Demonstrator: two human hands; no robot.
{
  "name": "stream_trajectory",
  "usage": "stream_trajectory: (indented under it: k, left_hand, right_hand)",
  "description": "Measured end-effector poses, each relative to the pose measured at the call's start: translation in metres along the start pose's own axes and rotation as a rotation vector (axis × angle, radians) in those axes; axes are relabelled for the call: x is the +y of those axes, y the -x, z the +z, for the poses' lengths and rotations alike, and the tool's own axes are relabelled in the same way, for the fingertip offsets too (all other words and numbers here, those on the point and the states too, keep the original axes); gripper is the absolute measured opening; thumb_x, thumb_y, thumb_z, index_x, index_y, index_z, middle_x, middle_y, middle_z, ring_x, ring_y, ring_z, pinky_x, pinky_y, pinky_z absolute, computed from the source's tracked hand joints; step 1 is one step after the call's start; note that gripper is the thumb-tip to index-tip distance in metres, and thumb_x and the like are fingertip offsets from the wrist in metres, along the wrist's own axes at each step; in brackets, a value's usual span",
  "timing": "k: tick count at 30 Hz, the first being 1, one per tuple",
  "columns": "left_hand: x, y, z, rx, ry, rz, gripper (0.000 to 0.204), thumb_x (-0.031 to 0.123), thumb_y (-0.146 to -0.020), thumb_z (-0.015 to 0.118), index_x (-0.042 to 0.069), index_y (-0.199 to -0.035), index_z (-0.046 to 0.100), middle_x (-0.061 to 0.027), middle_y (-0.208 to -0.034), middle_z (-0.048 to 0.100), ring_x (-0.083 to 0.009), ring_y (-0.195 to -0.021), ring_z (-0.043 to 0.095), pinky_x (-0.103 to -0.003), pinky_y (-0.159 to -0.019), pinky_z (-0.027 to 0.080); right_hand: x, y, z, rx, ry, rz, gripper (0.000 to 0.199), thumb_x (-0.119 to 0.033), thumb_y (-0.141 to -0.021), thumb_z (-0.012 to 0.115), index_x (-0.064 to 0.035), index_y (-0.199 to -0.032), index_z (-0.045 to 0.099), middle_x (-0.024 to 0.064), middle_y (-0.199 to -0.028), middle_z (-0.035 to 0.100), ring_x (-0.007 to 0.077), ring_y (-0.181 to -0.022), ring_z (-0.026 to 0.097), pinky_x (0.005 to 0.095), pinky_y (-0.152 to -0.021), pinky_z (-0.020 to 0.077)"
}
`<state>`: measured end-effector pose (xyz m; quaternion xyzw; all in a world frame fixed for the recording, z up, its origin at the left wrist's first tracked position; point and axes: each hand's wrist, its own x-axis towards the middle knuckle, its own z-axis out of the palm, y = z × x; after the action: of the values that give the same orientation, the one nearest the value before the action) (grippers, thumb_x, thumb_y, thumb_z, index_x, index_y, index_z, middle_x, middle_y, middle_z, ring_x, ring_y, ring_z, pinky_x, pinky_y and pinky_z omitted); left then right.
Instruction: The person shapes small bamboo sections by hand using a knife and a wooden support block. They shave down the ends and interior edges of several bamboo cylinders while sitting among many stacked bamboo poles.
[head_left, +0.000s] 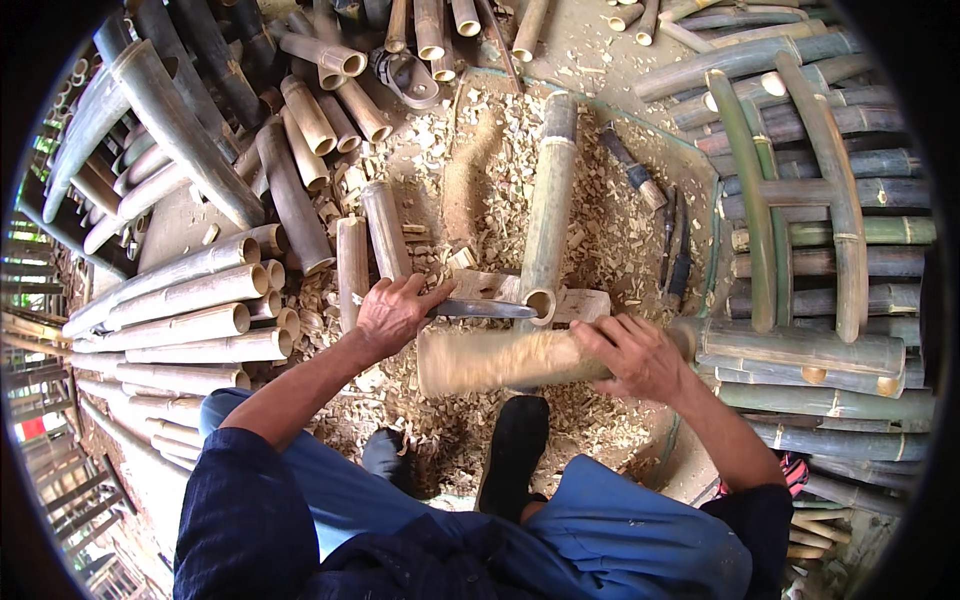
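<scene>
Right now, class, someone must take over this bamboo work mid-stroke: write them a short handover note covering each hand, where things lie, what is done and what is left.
Left hand: closed on the handle of a long blade, its edge set at the near end of a green bamboo pole.
Right hand: gripping a short, blurred bamboo billet below the blade.
The pole's near end rests on a wooden block; both feet sit among wood chips.
Done: cut bamboo lengths are stacked on the left.
Left: no split shows in the pole.
</scene>
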<state>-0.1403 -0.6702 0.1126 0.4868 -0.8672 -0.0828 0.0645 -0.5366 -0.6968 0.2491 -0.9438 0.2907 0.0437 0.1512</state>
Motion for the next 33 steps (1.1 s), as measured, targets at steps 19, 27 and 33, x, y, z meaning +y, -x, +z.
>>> stream_trajectory:
  k: [19,27,33]
  left_hand:
    - [-0.035,-0.107,0.048,0.315,0.437,-0.736,0.074,0.013,-0.089,0.069,0.003,-0.156,0.039,-0.0341,-0.137,0.055,-0.0530,-0.125,0.054,-0.058,-0.110,0.043]
    - [0.047,-0.075,0.050,0.591,0.535,-0.621,0.051,0.013,-0.094,0.065,0.006,-0.144,0.055,-0.0299,-0.135,0.059,-0.0433,-0.128,0.056,-0.055,-0.108,0.049]
    - [0.112,-0.030,0.041,0.278,0.792,-0.724,0.038,0.010,-0.089,0.069,0.000,-0.126,0.068,-0.0198,-0.111,0.069,-0.0278,-0.095,0.068,-0.045,-0.089,0.054]
  right_hand:
    - [-0.079,0.111,0.163,0.590,-0.709,1.071,0.068,-0.017,-0.080,0.083,0.0045,-0.133,0.045,0.0256,-0.108,0.065,0.0399,-0.095,0.067,0.0458,-0.085,0.0538]
    - [-0.041,0.129,0.181,0.507,-0.273,1.136,0.068,-0.022,-0.095,0.067,0.0020,-0.152,0.038,0.0303,-0.145,0.047,0.0482,-0.134,0.046,0.0535,-0.114,0.0370]
    - [0.101,0.032,0.103,0.611,-0.043,0.853,0.059,-0.021,-0.093,0.070,0.0017,-0.142,0.047,0.0247,-0.134,0.052,0.0440,-0.126,0.051,0.0527,-0.106,0.0427]
